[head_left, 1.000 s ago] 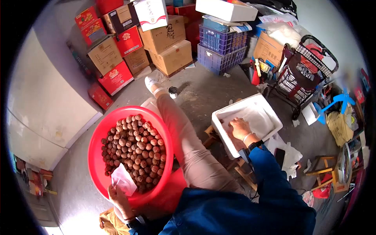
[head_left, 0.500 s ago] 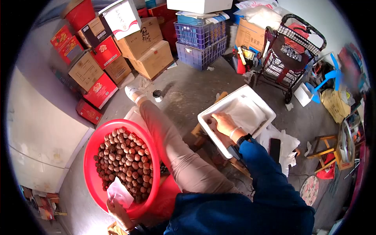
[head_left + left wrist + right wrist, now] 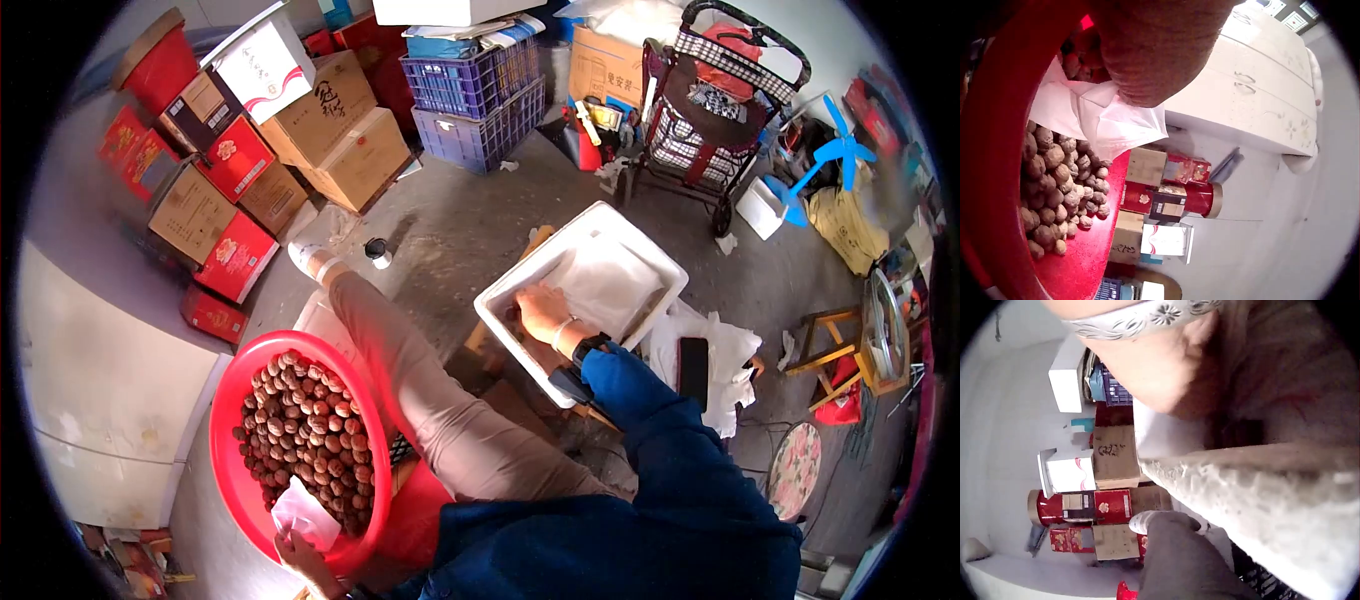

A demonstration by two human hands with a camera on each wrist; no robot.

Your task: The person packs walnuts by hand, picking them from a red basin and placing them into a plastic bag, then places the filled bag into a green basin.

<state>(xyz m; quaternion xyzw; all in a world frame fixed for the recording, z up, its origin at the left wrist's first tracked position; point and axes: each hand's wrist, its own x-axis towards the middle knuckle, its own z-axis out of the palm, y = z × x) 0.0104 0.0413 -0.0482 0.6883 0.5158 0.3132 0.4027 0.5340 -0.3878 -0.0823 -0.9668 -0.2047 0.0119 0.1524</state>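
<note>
The left hand [image 3: 306,562] pinches a white paper-like bag [image 3: 306,514] at the near rim of a red basin [image 3: 222,470] full of walnuts [image 3: 312,425]. In the left wrist view the bag [image 3: 1110,122] hangs below the hand [image 3: 1154,50], beside the walnuts [image 3: 1060,181]. Inside a white foam box [image 3: 655,300] to the right, the right hand [image 3: 545,312] reaches down at the left end, its fingers bent downward; whether they hold something is hidden. In the right wrist view the box wall [image 3: 1254,519] covers the fingertips of that hand [image 3: 1166,375].
Stacked cartons [image 3: 360,160] and blue crates [image 3: 480,135] stand at the back, with a wheeled cart [image 3: 700,130] right of them. A small cup [image 3: 378,254] is on the floor near the foot. A phone [image 3: 692,372] lies on white plastic right of the box; a wooden stool [image 3: 835,350] is farther right.
The head view has shifted, so the basin, box and background sit farther left in it. The left hand keeps the bag at the basin, and the right hand stays inside the box.
</note>
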